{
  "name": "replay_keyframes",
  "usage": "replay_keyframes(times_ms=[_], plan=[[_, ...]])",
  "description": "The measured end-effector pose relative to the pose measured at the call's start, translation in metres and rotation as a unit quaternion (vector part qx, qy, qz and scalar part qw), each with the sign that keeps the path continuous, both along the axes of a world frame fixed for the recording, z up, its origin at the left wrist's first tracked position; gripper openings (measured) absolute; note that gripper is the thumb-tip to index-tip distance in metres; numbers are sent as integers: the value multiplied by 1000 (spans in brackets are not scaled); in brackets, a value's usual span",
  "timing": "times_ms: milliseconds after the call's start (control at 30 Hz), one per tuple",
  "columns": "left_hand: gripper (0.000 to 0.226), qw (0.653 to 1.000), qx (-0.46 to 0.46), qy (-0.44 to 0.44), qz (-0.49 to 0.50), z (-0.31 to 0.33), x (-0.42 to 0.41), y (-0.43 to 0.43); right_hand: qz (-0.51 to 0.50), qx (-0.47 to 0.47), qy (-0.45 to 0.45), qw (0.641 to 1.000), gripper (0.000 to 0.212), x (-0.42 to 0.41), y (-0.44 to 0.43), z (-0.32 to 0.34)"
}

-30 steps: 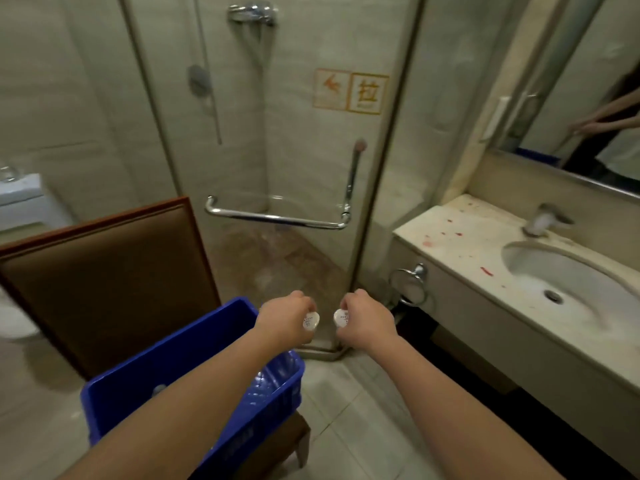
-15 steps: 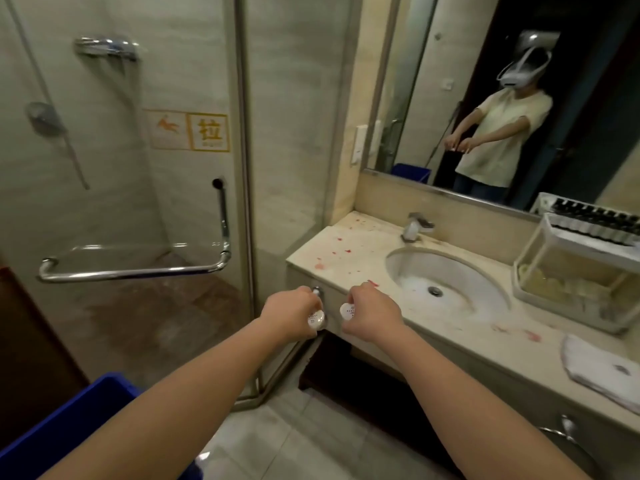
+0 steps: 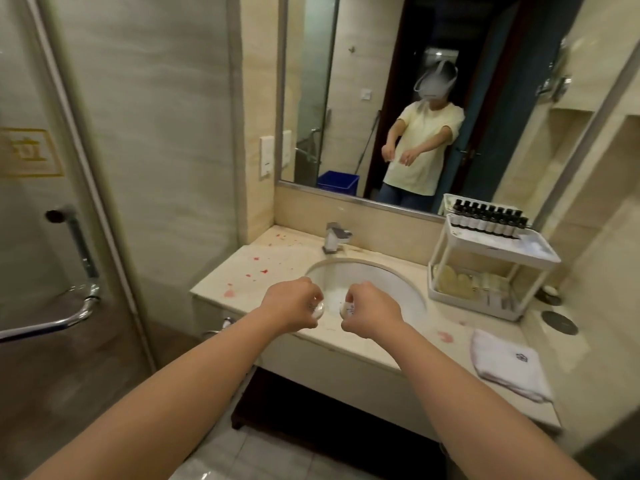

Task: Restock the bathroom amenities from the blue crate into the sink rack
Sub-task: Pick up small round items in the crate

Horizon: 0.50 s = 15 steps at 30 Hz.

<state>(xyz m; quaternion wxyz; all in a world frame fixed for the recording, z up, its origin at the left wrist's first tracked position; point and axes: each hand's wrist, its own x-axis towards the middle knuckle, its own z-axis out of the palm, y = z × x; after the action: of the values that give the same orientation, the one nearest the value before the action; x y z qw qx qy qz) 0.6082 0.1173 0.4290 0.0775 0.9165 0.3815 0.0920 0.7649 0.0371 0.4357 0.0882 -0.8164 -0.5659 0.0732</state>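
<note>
My left hand (image 3: 289, 308) is shut on a small white round amenity (image 3: 317, 310). My right hand (image 3: 372, 311) grips a second small white round amenity (image 3: 347, 309). Both hands hover side by side above the front rim of the sink basin (image 3: 388, 275). The white two-tier sink rack (image 3: 485, 268) stands on the counter to the right of the basin, well right of my right hand. Its top shelf holds a row of dark bottles (image 3: 488, 220); pale packets lie in its lower tier. The blue crate (image 3: 338, 181) shows only as a reflection in the mirror.
A chrome faucet (image 3: 335, 237) stands behind the basin. A folded white towel (image 3: 509, 367) lies on the counter's right front. Red specks dot the counter's left part. The glass shower door with its chrome handle (image 3: 69, 306) is at the left. A person's reflection fills the mirror.
The view has swung right from the blue crate and shower door to the sink counter. Both hands, still closed on the small white items, now hover over the basin's front; the rack has come into view.
</note>
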Motion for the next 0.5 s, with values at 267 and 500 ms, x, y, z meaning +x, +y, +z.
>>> replay_keyframes(times_ms=[267,500], plan=[[39,995,8,31,-89,10,92,32,-80,5,-2,997,25,76,5,4],[40,983,27,31,-180,20,172,73,-164,16,-8,986,35,136,23,13]])
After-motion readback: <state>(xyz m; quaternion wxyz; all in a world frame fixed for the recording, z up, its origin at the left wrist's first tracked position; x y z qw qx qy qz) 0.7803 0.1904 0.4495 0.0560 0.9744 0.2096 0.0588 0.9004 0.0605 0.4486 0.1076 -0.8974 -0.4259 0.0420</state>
